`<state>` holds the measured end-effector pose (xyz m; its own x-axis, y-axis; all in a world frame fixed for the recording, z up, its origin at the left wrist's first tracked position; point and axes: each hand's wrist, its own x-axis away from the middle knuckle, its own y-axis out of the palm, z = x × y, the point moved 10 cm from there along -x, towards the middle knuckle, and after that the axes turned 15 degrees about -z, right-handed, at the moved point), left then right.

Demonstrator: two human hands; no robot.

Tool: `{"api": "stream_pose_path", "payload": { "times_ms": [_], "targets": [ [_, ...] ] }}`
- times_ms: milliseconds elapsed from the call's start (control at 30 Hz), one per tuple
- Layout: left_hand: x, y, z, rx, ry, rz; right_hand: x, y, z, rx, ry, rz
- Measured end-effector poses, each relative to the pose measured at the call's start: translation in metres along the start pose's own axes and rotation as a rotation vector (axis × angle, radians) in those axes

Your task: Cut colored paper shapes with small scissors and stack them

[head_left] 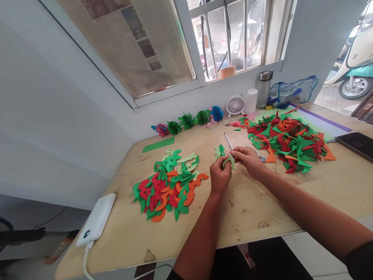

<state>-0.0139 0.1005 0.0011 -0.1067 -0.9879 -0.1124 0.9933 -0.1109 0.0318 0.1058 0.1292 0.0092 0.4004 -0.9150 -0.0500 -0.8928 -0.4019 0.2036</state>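
Observation:
A curved, light green paper cutout is pinched in my left hand, above the middle of the table. My right hand has its thumb and fingers pressed together at the upper end of the same cutout. Just beyond my fingers is a white pen, its lower end close to my right fingertips. A few green paper cutouts lie behind my left hand. Partly hidden by my right hand is a blue-handled tool; its kind is unclear.
Curved red, orange and green cutouts are heaped on the left. Pointed paper scraps form a pile on the right, near a phone. Paper ornaments, a small fan and a bottle line the wall. A power bank sits front left.

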Motion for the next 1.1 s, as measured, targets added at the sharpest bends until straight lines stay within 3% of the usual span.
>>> {"api": "stream_pose_path", "payload": {
  "times_ms": [133, 367, 533, 700, 867, 1000, 1100],
  "targets": [
    [-0.001, 0.005, 0.0, -0.028, 0.004, -0.048, 0.0, 0.0, 0.0, -0.027, -0.018, 0.005],
    [-0.001, -0.001, 0.01, -0.112, 0.048, 0.003, 0.003, -0.018, 0.0, -0.071, -0.03, 0.175],
    [0.001, -0.016, 0.02, -0.159, 0.1, 0.139, 0.0, -0.007, -0.001, 0.002, -0.021, 0.058],
    [0.003, -0.022, 0.021, -0.182, 0.084, 0.19, 0.001, 0.009, -0.009, 0.195, -0.062, -0.05],
    [0.002, -0.019, 0.018, -0.191, 0.095, 0.167, 0.001, 0.017, -0.013, 0.374, -0.06, -0.091],
    [0.0, -0.011, 0.015, -0.1, 0.096, 0.097, 0.001, 0.011, -0.017, 0.436, -0.082, -0.042],
    [-0.003, -0.005, 0.01, 0.03, 0.018, 0.025, 0.001, 0.003, -0.019, 0.397, -0.095, 0.008]
  ]
}}
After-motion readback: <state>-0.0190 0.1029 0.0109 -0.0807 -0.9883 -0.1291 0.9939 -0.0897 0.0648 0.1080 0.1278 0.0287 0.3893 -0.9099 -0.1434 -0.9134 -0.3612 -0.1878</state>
